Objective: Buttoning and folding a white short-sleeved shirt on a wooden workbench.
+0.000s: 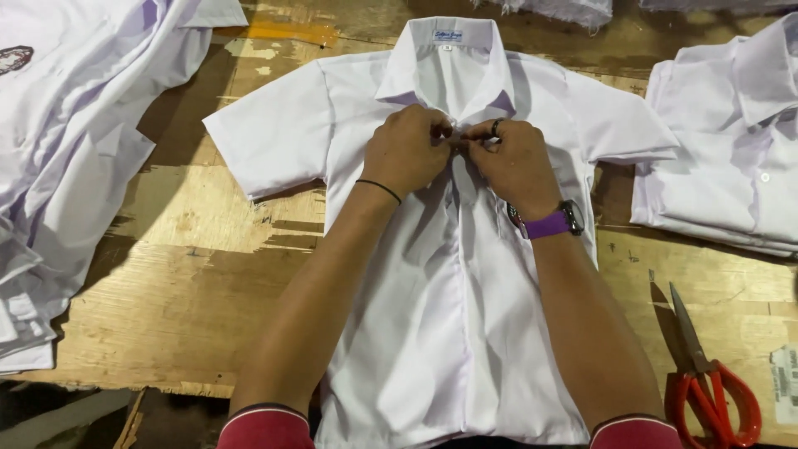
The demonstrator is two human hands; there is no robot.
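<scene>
A white short-sleeved shirt (pixel 432 333) lies face up on a worn wooden table (pixel 183 299), collar away from me. My left hand (pixel 406 150) and my right hand (pixel 514 158) meet at the shirt's front placket just below the collar. Both pinch the fabric edges together there, fingertips touching. The spot between the fingers is hidden. A thin black band circles my left wrist. On my right wrist sits a purple-strapped watch, and a dark ring is on one finger.
A heap of white shirts (pixel 66 166) covers the left side. A folded stack of white shirts (pixel 731 141) rests at the right. Red-handled scissors (pixel 706 374) lie at the lower right, beside a small printed tag (pixel 785 382).
</scene>
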